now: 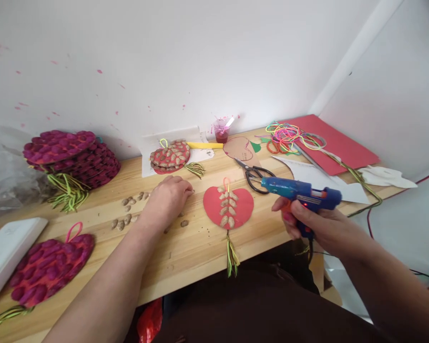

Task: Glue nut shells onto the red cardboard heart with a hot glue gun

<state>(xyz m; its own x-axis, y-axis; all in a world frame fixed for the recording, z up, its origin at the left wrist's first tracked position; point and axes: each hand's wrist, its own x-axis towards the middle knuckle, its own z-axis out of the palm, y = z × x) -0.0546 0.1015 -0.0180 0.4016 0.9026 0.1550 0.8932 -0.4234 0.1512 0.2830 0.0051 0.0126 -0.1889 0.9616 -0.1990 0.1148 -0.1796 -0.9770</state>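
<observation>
My right hand (pixel 320 227) grips a blue hot glue gun (pixel 300 192), its nozzle aimed left toward a red heart-shaped card (pixel 241 208). The card lies flat on the wooden table (pixel 189 252), with a loop on top, a tassel below and two columns of peanut shells glued down its middle. My left hand (pixel 168 197) rests knuckles-up on the table to the card's left, fingers curled over loose peanut shells (pixel 127 212); whether it holds one is hidden.
Black scissors (pixel 253 175) lie behind the card. A shell-covered red heart (pixel 169 156) and a pink cup (pixel 220 131) stand near the wall. Purple-painted hearts sit stacked (pixel 71 157) at left and singly (pixel 48 267) near the front. Coloured cords (pixel 288 136), red paper (pixel 338 145), white box (pixel 7 250).
</observation>
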